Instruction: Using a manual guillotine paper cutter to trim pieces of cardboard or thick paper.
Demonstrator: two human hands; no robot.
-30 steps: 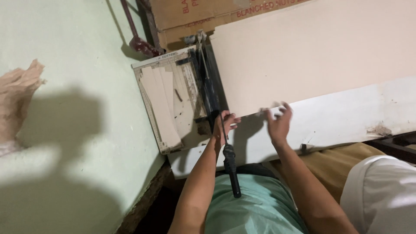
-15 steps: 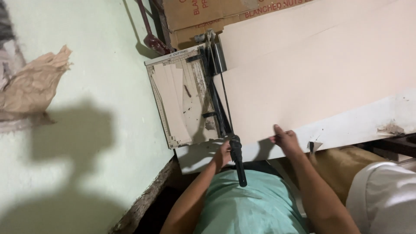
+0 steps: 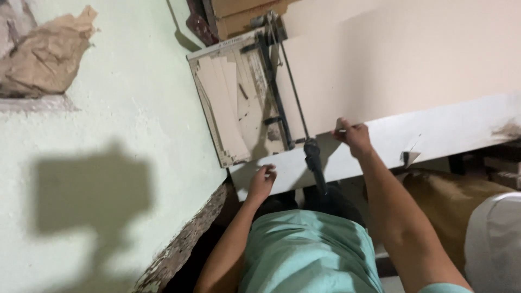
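Observation:
A worn paper cutter [image 3: 239,103] lies on a white table [image 3: 434,135] against a pale green wall. Its blade arm is down, and the black handle [image 3: 313,157] sticks out over the table's near edge. A large beige sheet [image 3: 401,59] lies across the cutter bed and stretches away to the right. My right hand [image 3: 354,137] pinches the near edge of that sheet, just right of the handle. My left hand [image 3: 262,182] rests with bent fingers on the table's front edge below the cutter's corner and holds nothing.
Crumpled brown paper [image 3: 51,51] sits in a wall recess at the upper left. Cardboard boxes [image 3: 239,13] stand behind the cutter. A brown sack [image 3: 439,201] and a white object [image 3: 494,239] lie at my right, below the table.
My left hand has let go of the cutter's black handle and dropped to the table's front edge. The blade arm has come down. My right hand now grips the sheet's near edge.

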